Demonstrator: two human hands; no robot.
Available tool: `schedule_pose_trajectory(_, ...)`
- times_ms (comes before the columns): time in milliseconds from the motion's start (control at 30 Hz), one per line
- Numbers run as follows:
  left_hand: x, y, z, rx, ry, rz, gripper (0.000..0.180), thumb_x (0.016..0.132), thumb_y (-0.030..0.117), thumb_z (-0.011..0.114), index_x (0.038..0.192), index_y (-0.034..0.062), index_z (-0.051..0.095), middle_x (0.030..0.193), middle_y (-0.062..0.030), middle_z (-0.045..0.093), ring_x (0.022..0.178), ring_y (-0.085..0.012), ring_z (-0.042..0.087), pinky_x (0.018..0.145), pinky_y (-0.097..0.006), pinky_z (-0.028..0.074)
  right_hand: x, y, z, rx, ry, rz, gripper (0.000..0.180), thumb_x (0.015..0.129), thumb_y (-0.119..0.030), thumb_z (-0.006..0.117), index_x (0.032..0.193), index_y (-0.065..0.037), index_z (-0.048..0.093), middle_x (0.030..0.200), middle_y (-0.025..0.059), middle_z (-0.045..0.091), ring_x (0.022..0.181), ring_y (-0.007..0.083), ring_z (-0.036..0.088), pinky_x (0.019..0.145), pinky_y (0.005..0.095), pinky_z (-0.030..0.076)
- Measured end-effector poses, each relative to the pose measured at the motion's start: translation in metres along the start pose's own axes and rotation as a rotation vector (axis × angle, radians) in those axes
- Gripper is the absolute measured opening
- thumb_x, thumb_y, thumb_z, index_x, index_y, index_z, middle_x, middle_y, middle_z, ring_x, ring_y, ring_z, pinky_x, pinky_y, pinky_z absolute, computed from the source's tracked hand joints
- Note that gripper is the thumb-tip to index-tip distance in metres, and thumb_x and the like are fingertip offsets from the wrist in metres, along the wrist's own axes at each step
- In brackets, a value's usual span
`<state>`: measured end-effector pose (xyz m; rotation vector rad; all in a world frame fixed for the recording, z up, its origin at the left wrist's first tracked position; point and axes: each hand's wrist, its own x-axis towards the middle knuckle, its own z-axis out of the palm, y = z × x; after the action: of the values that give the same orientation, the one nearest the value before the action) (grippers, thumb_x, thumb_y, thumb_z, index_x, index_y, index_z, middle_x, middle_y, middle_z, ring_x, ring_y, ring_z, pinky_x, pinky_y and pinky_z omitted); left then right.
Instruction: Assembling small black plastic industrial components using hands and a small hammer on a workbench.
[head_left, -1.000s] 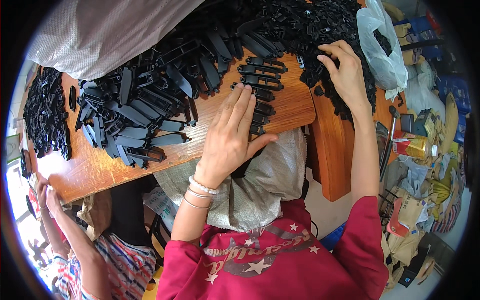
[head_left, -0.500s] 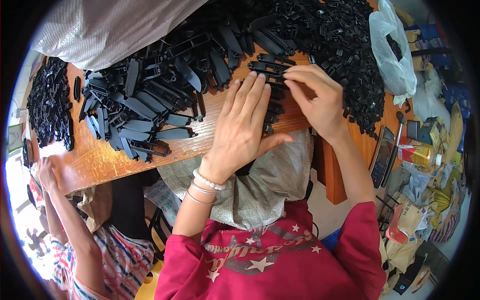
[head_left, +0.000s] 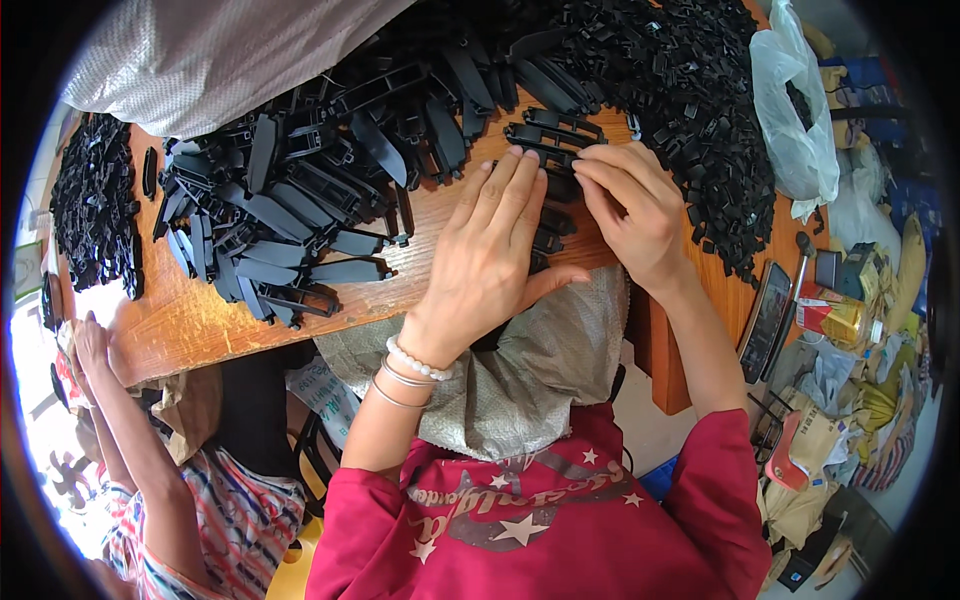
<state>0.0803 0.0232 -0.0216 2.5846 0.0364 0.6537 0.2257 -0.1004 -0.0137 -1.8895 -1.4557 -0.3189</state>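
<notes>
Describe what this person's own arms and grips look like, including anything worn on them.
Short dark red sleeves leave the forearms bare. Around the left wrist are a bracelet of white beads and two thin silvery bangles; the right wrist shows no jewellery. The left grip and right grip are ungloved, with no rings visible.

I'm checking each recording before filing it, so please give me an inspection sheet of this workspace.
Surface: wooden table, finish worn near the front edge.
Job's things: row of black plastic parts by the hands.
Clutter: heap of long black pieces, heap of small black pieces, plastic bag, phone.
Left hand: flat, palm down, over the row's left ends.
Right hand: thumb and fingers nearly pinched at the row; whether they hold anything cannot be told.
Cables: none certain; a dark strip at the right may be one.
Surroundings: co-worker's hand at left; bottle at right.
</notes>
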Motion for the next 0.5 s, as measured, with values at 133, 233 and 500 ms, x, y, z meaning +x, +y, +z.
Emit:
schedule_pose_trajectory(133, 0.0003, 0.0006, 0.0003, -0.001, -0.004, -0.002, 0.082, 0.071, 0.048, 0.074, 0.120, -0.0152, 0.052, 0.130, -0.0247, 0.050, 0.124, -0.0377, 0.049, 0.106, -0.047, 0.039, -0.0029, 0.0000, 0.0014, -0.001, 0.027, -0.027, 0.018, 0.071, 0.010, 0.071, 0.087, 0.003, 0.067, 0.090, 0.0092, 0.066, 0.079, 0.0241, 0.063, 0.068, 0.0321, 0.052)
schedule_pose_trajectory(233, 0.0003, 0.0007, 0.0004, 0.002, -0.005, -0.002, 0.083, 0.072, 0.048, 0.074, 0.120, -0.0152, 0.052, 0.130, -0.0246, 0.050, 0.124, -0.0378, 0.049, 0.107, -0.047, 0.039, -0.0030, -0.0015, 0.0037, -0.002, 0.044, -0.016, 0.018, 0.071, 0.009, 0.070, 0.087, 0.001, 0.066, 0.089, 0.0079, 0.065, 0.081, 0.0242, 0.063, 0.070, 0.0330, 0.052)
schedule_pose_trajectory(500, -0.0004, 0.0004, 0.0010, 0.017, -0.024, -0.006, 0.085, 0.072, 0.049, 0.074, 0.123, -0.0153, 0.050, 0.132, -0.0248, 0.049, 0.126, -0.0378, 0.047, 0.107, -0.047, 0.038, -0.0037, -0.0003, 0.0014, -0.025, 0.004, 0.011, 0.019, 0.073, 0.010, 0.071, 0.090, 0.003, 0.068, 0.093, 0.0094, 0.065, 0.081, 0.0236, 0.061, 0.070, 0.0317, 0.050)
